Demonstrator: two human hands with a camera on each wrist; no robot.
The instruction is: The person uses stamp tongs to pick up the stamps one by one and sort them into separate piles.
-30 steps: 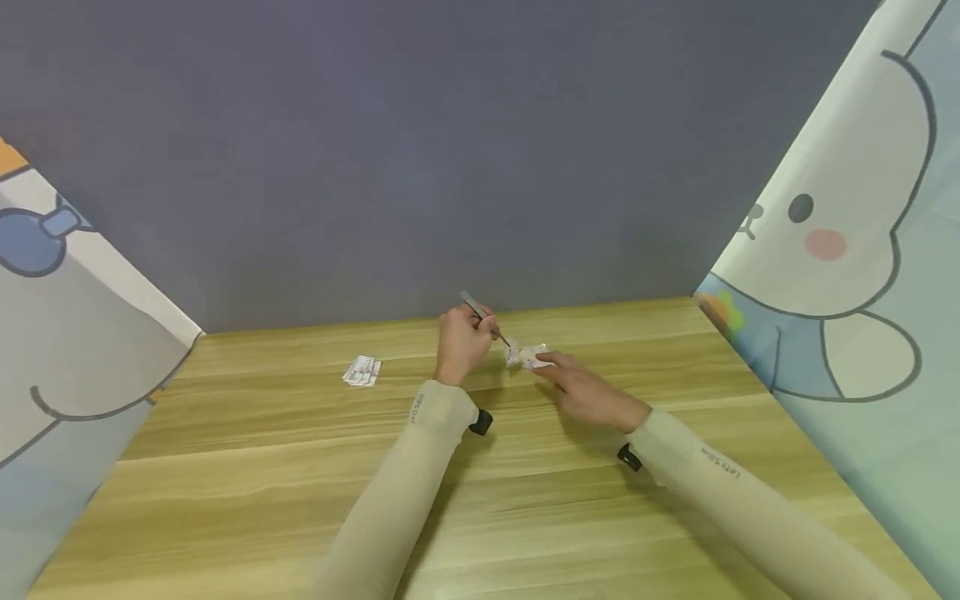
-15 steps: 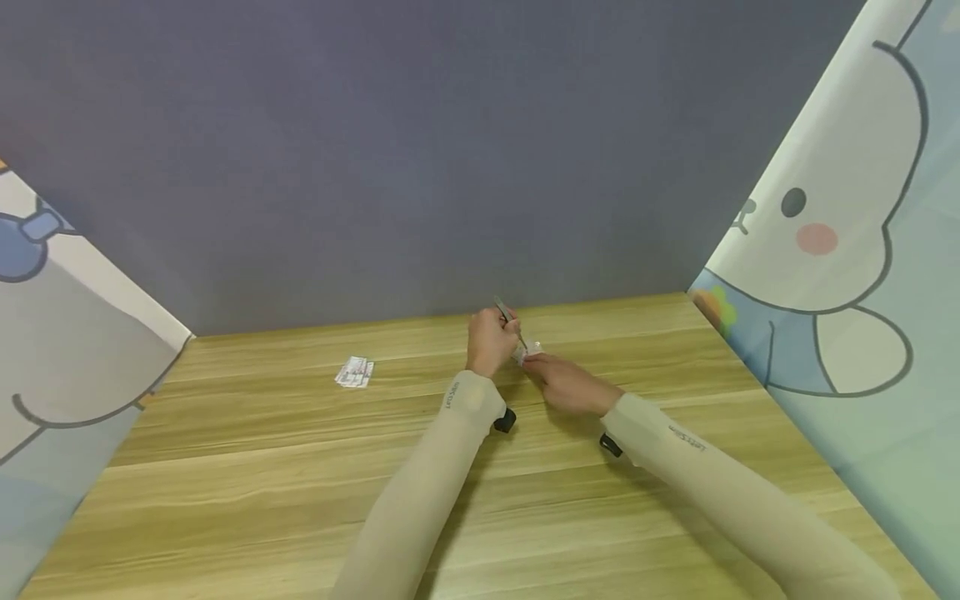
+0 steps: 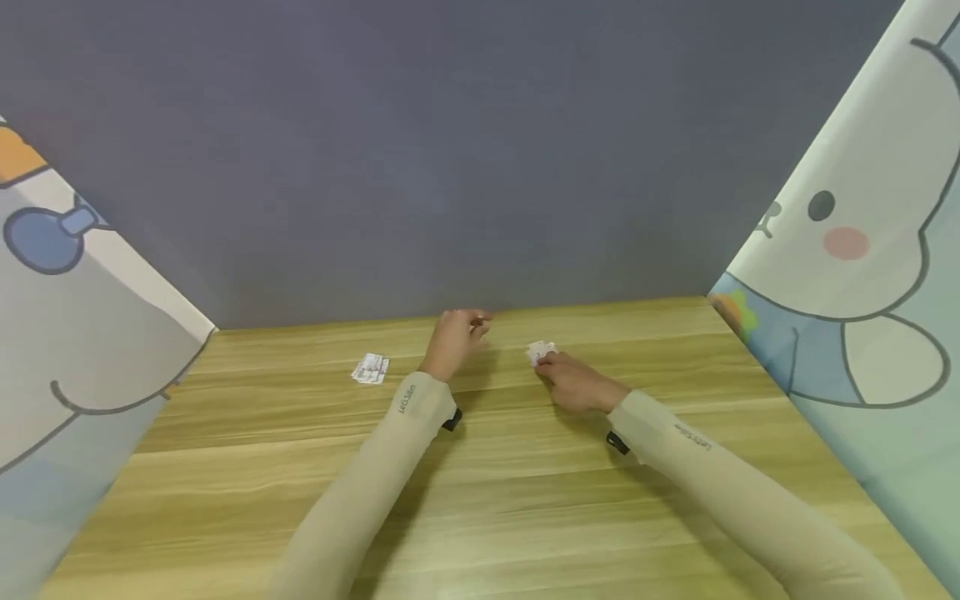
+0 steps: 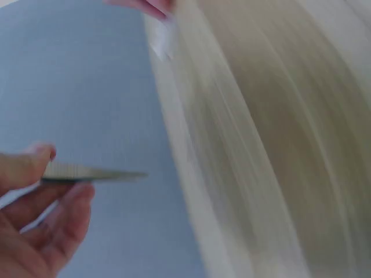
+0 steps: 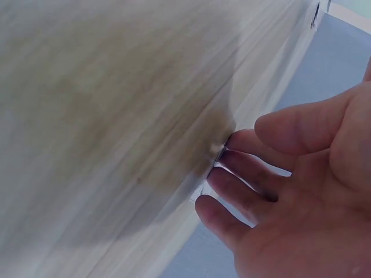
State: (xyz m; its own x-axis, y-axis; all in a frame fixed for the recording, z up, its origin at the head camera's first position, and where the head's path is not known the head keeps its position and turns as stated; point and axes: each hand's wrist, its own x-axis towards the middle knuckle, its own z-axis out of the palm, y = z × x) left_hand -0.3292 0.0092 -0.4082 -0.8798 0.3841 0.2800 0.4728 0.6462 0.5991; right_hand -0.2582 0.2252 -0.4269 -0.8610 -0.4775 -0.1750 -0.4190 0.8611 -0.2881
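My left hand point(image 3: 453, 337) is raised near the table's back edge, left of my right hand. Between its thumb and fingers it pinches metal tweezers point(image 4: 87, 173), whose narrow tip points away from the palm in the left wrist view; nothing shows at that tip. My right hand point(image 3: 577, 385) reaches in from the right, fingertips pressing on small pale, shiny pieces point(image 3: 538, 350) that lie flat on the table. In the right wrist view its fingers are extended and the thumb stands apart from them. Part of the pieces is hidden under the fingertips.
A small fanned pile of white printed slips point(image 3: 371, 368) lies on the wood-grain table point(image 3: 525, 517) to the left. A grey panel point(image 3: 465, 167) rises along the back edge. Panels with cartoon animals point(image 3: 855, 233) flank both sides.
My left hand first moves right to the pale pieces with the tweezers, then draws back left, away from them. My right hand stays at the pieces, which now lie close together.
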